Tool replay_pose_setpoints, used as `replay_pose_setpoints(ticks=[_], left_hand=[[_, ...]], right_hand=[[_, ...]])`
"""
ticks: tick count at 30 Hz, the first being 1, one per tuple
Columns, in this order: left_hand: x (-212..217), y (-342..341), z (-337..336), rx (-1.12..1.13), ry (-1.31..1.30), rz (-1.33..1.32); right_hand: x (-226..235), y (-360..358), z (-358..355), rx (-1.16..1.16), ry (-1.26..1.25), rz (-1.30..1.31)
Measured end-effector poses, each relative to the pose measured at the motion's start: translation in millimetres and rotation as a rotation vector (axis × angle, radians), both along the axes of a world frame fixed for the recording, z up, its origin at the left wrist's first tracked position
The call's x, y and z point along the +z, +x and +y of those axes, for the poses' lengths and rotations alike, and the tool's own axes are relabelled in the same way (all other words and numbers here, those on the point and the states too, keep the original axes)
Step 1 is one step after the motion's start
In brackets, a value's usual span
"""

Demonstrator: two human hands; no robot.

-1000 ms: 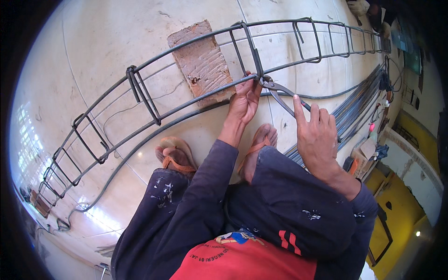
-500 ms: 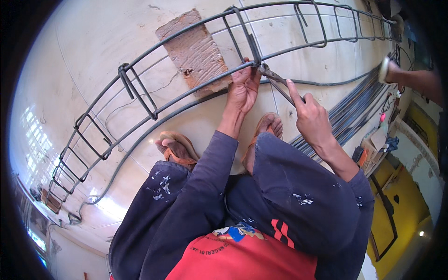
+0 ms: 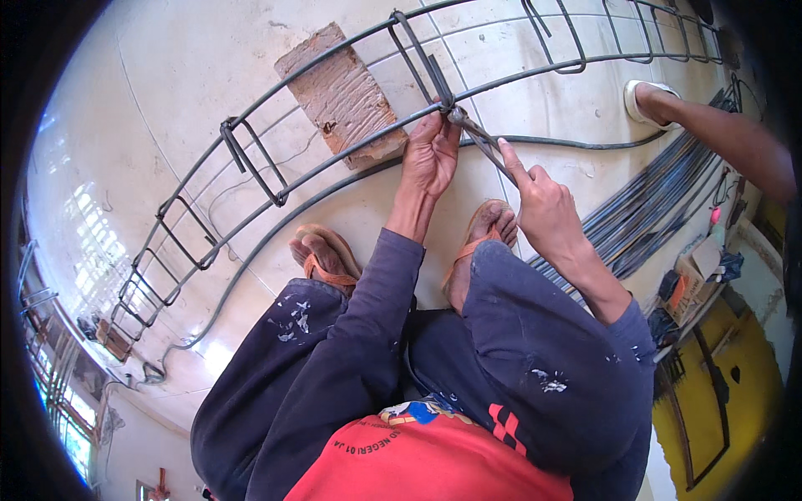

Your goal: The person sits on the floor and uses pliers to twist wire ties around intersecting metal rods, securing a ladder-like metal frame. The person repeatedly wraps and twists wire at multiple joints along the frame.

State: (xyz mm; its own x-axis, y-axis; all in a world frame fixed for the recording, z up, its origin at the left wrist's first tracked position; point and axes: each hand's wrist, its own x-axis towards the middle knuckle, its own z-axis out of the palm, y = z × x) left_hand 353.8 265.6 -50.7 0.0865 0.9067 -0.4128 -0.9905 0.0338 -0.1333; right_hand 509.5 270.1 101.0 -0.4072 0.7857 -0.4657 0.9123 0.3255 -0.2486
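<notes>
A long rebar cage [image 3: 334, 157] of dark bars and square stirrups arcs across the floor in front of me. My right hand [image 3: 545, 209] is closed around the handles of steel pincers [image 3: 480, 134], index finger stretched along them. Their jaws meet the cage where a stirrup [image 3: 440, 82] crosses the near bar. Just left of the jaws, my left hand [image 3: 428, 163] holds the near bar from below at this joint, palm up. Some of its fingertips are hidden by the bar. Any tie wire in the jaws is too small to make out.
A rough brick [image 3: 342, 93] lies under the cage. One loose bar [image 3: 576, 144] curves along the tiles by my sandalled feet. Rightward lie a bundle of bars [image 3: 639, 213], a cardboard box [image 3: 695, 280] and another person's foot [image 3: 652, 103] in a pale sandal.
The pincers have swung slightly at the joint, my right hand with them. The other person's foot has come closer from the right. My view has shifted a little.
</notes>
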Motion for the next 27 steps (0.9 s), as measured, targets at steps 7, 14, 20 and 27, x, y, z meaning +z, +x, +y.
replay_pose_setpoints(ticks=[7, 14, 20, 27], left_hand=[[-3.2, -0.1, -1.0, -0.017, -0.078, -0.015], [-3.1, -6.1, -3.7, -0.027, -0.122, 0.017], [-0.4, -5.2, 2.8, -0.039, -0.037, 0.032], [0.9, -5.1, 1.9, -0.043, 0.072, 0.011]], right_hand=[[-5.7, 7.9, -1.3, -0.115, -0.148, 0.301], [-5.2, 6.2, -1.5, -0.111, -0.217, 0.307], [-24.7, 5.8, -8.2, -0.229, -0.208, 0.497], [-13.3, 9.4, 3.7, -0.444, -0.642, 0.608]])
